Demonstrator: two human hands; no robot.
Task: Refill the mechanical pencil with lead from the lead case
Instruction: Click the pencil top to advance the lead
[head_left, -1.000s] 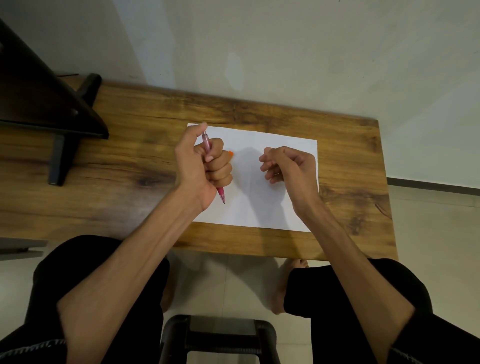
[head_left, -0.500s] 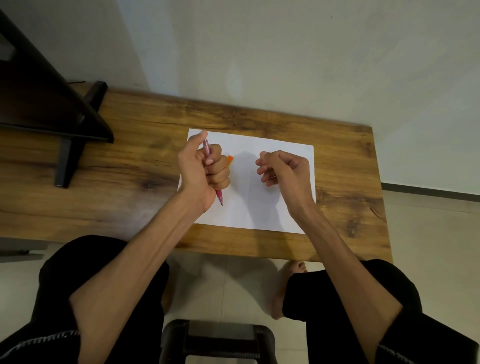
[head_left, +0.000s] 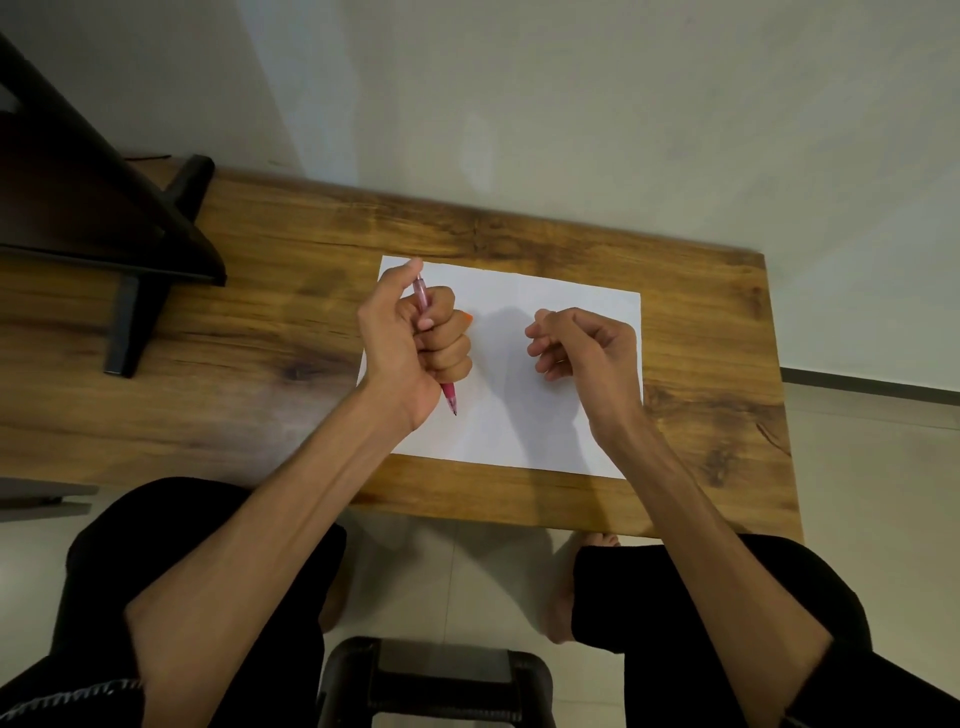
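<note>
Wooden desk (head_left: 701, 364), seen from above; far edge against a pale wall. Dark stand or frame (head_left: 104, 208) on the desk's far left, its foot resting on the wood.

White sheet of paper (head_left: 519, 415) lies flat near the desk's middle-right, its long edges roughly in line with the desk's front edge. Both hands are over it.

Person seated, black-clad legs under the near edge, bare forearms reaching in. Dark stool or seat frame (head_left: 436, 680) at bottom centre, between the knees.

Left hand (head_left: 410, 343): closed in a fist around the mechanical pencil (head_left: 450, 400). Thumb extended up along the barrel's upper end. Pencil is pink, translucent, roughly upright and tilted; the pointed tip comes out below the fist, toward the near side, over the paper. Cannot tell whether the tip touches the sheet.

Small orange object (head_left: 469, 315) shows just behind the left knuckles, mostly hidden; cannot tell whether it is the lead case.

Right hand (head_left: 587, 348): fingers curled, thumb and fingertips brought together as in a pinch. What lies between them is too small to make out; cannot tell whether it holds anything. Well apart from the left hand.
</note>
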